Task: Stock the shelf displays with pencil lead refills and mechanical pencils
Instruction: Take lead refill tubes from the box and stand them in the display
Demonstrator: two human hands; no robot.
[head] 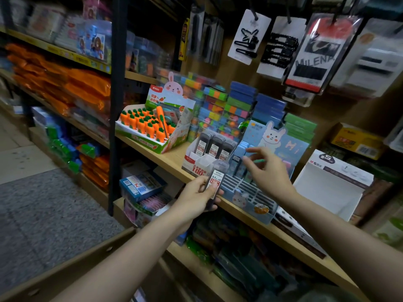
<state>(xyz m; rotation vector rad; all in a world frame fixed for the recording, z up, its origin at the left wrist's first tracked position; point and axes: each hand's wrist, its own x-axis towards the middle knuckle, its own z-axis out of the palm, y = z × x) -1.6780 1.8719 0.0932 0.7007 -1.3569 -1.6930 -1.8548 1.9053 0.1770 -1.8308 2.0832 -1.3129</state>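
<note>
My left hand (197, 196) grips a stack of dark pencil lead refill cases (216, 182) with white and red labels, held just in front of the wooden shelf (172, 161). Behind it stands a white lead refill display box (199, 163) with three rows of the same cases (214, 146). My right hand (267, 170) hovers with fingers spread and relaxed over a blue bunny display (265, 192) that has a slotted grid; it holds nothing that I can see.
A carrot-themed display box (152, 125) sits left of the refill box. An open white display carton (333, 188) stands at the right. Stacked colourful packs (237, 105) fill the back. Hair-clip cards (277, 46) hang overhead. A cardboard box edge (65, 271) lies below left.
</note>
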